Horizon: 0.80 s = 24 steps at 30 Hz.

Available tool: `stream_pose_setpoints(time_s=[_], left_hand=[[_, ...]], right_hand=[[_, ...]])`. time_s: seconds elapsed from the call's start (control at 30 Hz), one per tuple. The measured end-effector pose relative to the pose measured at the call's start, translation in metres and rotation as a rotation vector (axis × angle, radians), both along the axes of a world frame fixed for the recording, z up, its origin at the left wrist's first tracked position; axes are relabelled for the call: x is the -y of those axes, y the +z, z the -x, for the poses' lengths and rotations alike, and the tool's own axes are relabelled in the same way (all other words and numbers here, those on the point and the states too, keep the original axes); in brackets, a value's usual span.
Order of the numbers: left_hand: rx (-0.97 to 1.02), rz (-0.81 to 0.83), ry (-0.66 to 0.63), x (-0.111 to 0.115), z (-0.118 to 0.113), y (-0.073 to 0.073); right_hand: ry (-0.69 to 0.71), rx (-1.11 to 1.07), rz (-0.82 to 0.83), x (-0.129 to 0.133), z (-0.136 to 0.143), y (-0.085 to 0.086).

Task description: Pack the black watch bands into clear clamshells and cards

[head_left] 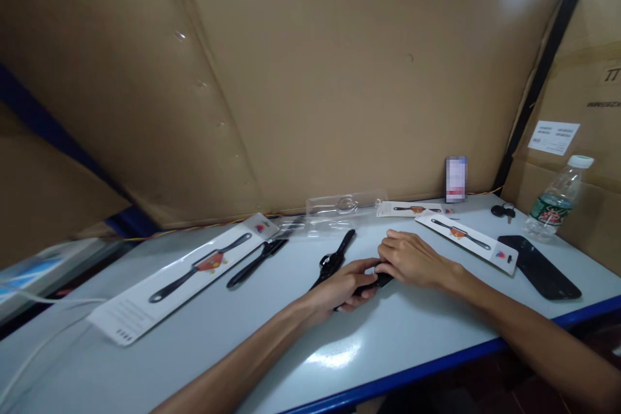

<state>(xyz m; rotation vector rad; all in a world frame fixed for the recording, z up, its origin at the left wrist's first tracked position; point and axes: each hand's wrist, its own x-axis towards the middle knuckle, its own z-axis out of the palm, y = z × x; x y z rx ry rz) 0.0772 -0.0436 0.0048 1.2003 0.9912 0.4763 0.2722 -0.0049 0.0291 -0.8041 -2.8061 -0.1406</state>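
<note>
Cardboard wall behind a pale blue-edged table (194,349). Both forearms reach in low from the near edge, hands meeting mid-table. Left hand (345,288) lies palm-in, fingers curled shut around the near end of a black utensil (334,262) lying on the table. Right hand (412,259) palm-down, fingertips pinching a small black piece (383,281) at that end.

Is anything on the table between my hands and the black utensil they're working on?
Nothing visible: the left hand and right hand already touch the black plastic utensil on the pale grey table. Whether they grip it is unclear.
</note>
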Motion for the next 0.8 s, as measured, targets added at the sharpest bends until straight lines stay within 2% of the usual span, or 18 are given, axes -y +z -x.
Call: stream_pose_setpoints(time_s=[0.23,0.37,0.5,0.57,0.63,0.73,0.8], left_hand=[[-0.001,-0.037,0.021,-0.001,0.000,-0.001],[-0.027,-0.010,0.007,0.000,0.001,0.002],[-0.011,0.007,0.016,-0.001,0.002,0.002],[0.014,0.007,0.021,-0.001,0.002,0.001],[0.037,0.002,0.028,-0.001,0.003,0.001],[0.044,-0.017,0.014,-0.001,0.002,0.002],[0.049,-0.047,-0.020,-0.002,0.001,0.003]], right_hand=[[-0.218,-0.055,-0.058,0.016,0.018,-0.020],[-0.164,-0.103,0.087,0.008,0.006,-0.006],[-0.023,-0.155,0.340,-0.010,-0.018,0.008],[0.014,-0.093,0.407,-0.016,-0.024,0.006],[-0.006,-0.063,0.412,-0.018,-0.025,-0.001],[-0.058,-0.105,0.451,-0.017,-0.020,-0.012],[-0.067,-0.131,0.534,-0.019,-0.018,-0.015]])
